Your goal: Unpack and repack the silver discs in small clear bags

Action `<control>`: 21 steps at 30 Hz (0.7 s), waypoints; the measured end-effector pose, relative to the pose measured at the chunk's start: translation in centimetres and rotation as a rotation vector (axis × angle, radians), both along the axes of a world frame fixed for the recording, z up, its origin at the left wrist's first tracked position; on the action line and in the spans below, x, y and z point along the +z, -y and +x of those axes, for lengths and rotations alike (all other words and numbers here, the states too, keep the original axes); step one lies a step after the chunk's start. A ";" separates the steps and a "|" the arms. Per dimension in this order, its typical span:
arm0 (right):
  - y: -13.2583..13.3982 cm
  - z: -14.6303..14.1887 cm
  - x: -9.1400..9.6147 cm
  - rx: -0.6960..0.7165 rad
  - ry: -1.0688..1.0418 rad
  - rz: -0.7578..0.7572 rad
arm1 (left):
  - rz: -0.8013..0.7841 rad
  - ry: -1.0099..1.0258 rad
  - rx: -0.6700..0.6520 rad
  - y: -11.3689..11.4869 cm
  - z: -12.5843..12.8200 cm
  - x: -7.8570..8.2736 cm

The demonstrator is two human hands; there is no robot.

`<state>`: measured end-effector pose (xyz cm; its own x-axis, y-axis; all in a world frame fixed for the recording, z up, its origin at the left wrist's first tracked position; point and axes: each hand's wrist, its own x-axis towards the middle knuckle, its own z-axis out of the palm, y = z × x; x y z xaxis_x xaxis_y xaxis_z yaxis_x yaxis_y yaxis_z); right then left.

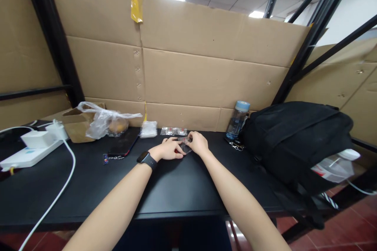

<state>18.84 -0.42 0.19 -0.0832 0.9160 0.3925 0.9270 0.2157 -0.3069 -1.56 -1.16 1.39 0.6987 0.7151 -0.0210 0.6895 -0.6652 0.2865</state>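
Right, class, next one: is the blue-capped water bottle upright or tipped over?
Upright: the water bottle has its blue cap at the top and its clear body below, beside the black backpack.

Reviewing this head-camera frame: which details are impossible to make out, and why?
All in the head view:
Small clear plastic packet: contents unclear, partly covered by the left hand and right hand.
Row of shiny transparent packets behind it: print too small to read.
Round orange thing: identity unclear through the crumpled translucent plastic bag.
White cable: one end cut off by the bottom edge.
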 end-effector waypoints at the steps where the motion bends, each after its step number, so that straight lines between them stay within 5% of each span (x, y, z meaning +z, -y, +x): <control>1: 0.0 0.0 0.1 0.008 0.002 0.004 | 0.012 0.001 0.004 0.0 0.0 0.1; 8: 0.2 2.8 1.5 0.368 -0.209 -0.057 | 0.185 0.221 0.114 0.1 0.1 0.0; 14: 0.5 4.1 0.9 0.374 -0.169 -0.034 | 0.411 0.230 0.246 0.2 1.3 -0.4; 21: -0.1 1.9 0.3 0.320 -0.131 -0.015 | 0.362 0.387 0.317 -0.9 0.5 -0.8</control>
